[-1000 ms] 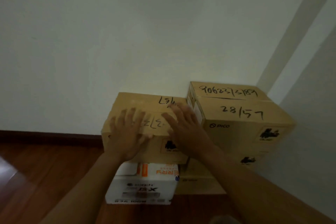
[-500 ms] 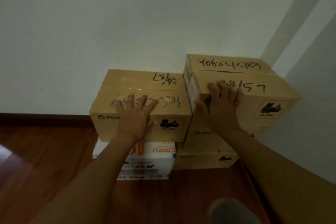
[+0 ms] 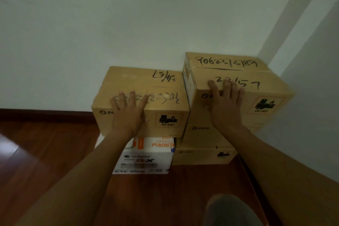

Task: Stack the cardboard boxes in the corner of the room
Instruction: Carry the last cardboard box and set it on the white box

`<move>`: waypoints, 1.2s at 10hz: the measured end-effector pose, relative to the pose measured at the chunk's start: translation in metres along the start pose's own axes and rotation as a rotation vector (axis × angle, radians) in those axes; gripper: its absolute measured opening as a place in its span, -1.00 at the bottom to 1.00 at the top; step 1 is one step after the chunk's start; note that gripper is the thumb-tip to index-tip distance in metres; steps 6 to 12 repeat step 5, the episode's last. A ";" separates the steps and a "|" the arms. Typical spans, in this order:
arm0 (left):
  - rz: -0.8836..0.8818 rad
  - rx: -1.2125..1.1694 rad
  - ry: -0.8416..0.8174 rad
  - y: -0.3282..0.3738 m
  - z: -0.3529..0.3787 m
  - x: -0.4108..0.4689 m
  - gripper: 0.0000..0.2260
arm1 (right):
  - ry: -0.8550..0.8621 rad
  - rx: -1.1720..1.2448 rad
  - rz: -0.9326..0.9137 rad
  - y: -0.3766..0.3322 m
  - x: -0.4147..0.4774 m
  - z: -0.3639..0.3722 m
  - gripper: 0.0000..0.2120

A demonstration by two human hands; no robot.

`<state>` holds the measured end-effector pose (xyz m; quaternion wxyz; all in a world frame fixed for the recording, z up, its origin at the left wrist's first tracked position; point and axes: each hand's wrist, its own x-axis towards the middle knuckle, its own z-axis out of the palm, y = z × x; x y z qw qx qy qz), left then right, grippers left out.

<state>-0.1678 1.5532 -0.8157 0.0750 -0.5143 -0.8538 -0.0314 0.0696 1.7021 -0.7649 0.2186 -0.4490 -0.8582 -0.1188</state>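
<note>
- The left hand (image 3: 126, 113) lies flat, fingers spread, over the front top edge of the left brown cardboard box (image 3: 146, 86), which sits on a white printed carton (image 3: 146, 159).
- The right hand (image 3: 224, 104) presses open-palmed against the taller right brown cardboard box (image 3: 256, 79), topping a stack in the wall corner.
- Both stacks touch on the dark wooden floor (image 3: 36, 152).

left cardboard box (image 3: 145, 88) on white box (image 3: 146, 158) | right cardboard box (image 3: 238, 79) beside, in corner

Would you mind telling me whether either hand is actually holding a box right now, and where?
Neither: the left hand lies flat over the left box's front top edge, the right hand over the right box's.
</note>
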 end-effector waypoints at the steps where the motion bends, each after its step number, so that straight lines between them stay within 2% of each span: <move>1: -0.001 -0.008 -0.009 0.005 -0.007 0.001 -0.27 | -0.046 -0.053 0.009 0.000 -0.001 -0.003 -0.25; 3: 0.033 -0.017 -0.127 0.019 -0.021 0.001 -0.43 | -0.091 -0.047 0.057 -0.005 0.001 -0.009 -0.32; 4: 0.047 -0.116 -0.216 0.025 -0.033 0.003 -0.36 | -0.265 0.005 0.067 -0.006 0.002 -0.014 -0.36; 5: 0.111 -0.157 -0.146 0.042 -0.076 0.016 -0.26 | -0.492 0.201 0.097 -0.005 0.025 -0.047 -0.45; 12: 0.111 -0.157 -0.146 0.042 -0.076 0.016 -0.26 | -0.492 0.201 0.097 -0.005 0.025 -0.047 -0.45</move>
